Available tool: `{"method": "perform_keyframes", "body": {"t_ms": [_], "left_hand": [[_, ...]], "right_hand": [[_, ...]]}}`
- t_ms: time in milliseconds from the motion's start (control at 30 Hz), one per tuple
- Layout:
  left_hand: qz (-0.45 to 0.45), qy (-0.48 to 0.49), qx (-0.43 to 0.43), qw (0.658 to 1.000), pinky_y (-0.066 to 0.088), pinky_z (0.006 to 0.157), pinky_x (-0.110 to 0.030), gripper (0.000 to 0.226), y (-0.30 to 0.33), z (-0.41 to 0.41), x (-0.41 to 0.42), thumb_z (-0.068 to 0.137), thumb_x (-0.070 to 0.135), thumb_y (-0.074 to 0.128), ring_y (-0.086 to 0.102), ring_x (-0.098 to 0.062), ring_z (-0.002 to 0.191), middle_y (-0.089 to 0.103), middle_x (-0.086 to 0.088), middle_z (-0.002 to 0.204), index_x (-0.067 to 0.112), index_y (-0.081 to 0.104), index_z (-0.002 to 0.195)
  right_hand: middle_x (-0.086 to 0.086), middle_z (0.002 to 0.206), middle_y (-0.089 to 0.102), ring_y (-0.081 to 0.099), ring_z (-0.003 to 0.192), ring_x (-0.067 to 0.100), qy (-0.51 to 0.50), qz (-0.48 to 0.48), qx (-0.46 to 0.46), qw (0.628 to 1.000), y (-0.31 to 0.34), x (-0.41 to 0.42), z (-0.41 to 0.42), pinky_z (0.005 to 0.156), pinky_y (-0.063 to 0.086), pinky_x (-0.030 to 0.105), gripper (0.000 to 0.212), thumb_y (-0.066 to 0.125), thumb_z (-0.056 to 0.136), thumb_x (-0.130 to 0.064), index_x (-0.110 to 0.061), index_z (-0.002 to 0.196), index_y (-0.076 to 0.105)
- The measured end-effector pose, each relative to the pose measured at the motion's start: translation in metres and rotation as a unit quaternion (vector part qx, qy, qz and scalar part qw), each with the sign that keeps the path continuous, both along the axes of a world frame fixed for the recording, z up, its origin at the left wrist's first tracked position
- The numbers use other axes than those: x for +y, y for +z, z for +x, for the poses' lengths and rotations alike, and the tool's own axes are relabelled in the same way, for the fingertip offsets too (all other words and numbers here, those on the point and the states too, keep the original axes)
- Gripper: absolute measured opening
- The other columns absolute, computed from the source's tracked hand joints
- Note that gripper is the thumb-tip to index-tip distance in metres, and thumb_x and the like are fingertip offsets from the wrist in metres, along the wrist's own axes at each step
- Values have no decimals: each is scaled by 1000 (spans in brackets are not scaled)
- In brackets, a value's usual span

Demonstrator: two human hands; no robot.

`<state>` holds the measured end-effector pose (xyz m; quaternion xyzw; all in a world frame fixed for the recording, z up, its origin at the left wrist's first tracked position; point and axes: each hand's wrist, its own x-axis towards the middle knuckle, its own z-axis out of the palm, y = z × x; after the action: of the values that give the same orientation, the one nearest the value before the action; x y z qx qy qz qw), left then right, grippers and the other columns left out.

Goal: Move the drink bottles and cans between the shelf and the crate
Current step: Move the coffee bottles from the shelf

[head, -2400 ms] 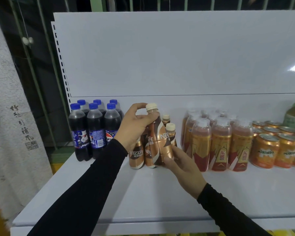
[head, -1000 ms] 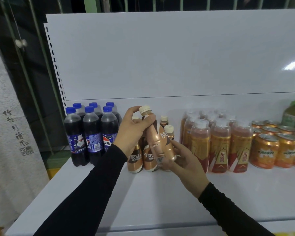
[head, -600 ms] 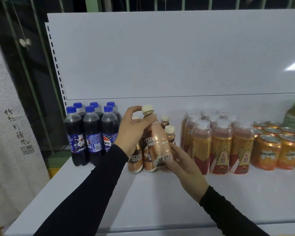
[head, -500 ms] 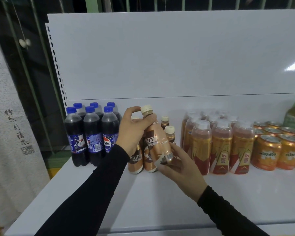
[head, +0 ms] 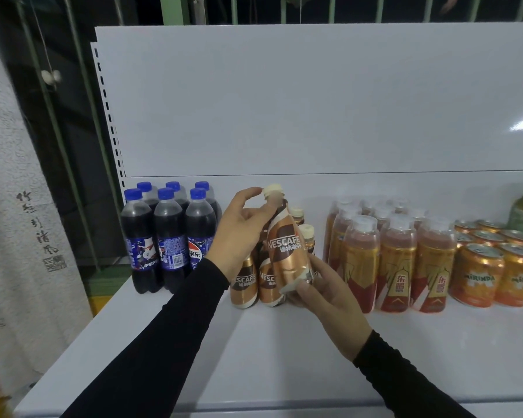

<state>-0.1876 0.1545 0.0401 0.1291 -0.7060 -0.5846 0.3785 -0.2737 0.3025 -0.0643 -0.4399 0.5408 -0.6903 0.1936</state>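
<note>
Since the earlier frames the held Nescafé bottle has turned so its label faces the camera, and it still leans off upright above the shelf.

Six cola bottles stand at the left. The left hand pinches the held bottle's neck under the cap. Four more coffee bottles show behind it, tightly grouped; others may be hidden. Set down at this tilt, the bottle could, I judge, knock these over. The right hand cups its base, fingers curled round; a loosened grip could drop it. About nine orange-labelled bottles follow, the rear ones blurred. At least six orange cans run off-frame. The crate is out of view.
</note>
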Motion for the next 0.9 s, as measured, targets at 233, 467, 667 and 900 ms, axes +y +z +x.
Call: {"method": "perform_keyframes", "body": {"t_ms": [233, 467, 667, 900], "left_hand": [[-122, -31, -71, 990, 54, 74, -12, 87, -8, 3, 11, 83, 26, 81, 65, -9, 107, 61, 13, 118, 37, 26, 150], [0, -44, -56, 997, 61, 86, -40, 104, 4, 3, 5, 77, 17, 86, 68, -21, 105, 61, -1, 118, 37, 22, 156], [179, -76, -39, 980, 61, 69, -43, 93, 11, -4, -1, 77, 11, 83, 72, -31, 98, 67, -15, 119, 25, 32, 154], [223, -112, -36, 968, 60, 54, -36, 59, 15, -1, 3, 81, 22, 79, 75, -21, 73, 73, -9, 84, 0, 55, 130]], "right_hand": [[-7, 112, 70, 69, 102, 12, -93, -23, 34, 995, 8, -6, 7, 81, 56, 23, 61, 78, 81, -15, -31, 134, 52], [-11, 128, 52, 60, 114, 5, -175, -13, 184, 967, 8, -7, 6, 97, 52, 27, 84, 75, 68, -59, -43, 142, 38], [-12, 130, 49, 51, 124, 9, -230, -42, 272, 933, 16, -11, -2, 100, 52, 37, 84, 70, 74, -61, -34, 145, 35], [-16, 126, 52, 54, 121, 7, -256, -90, 271, 924, 31, -14, 0, 99, 51, 33, 75, 74, 75, -53, -31, 140, 43]]}}
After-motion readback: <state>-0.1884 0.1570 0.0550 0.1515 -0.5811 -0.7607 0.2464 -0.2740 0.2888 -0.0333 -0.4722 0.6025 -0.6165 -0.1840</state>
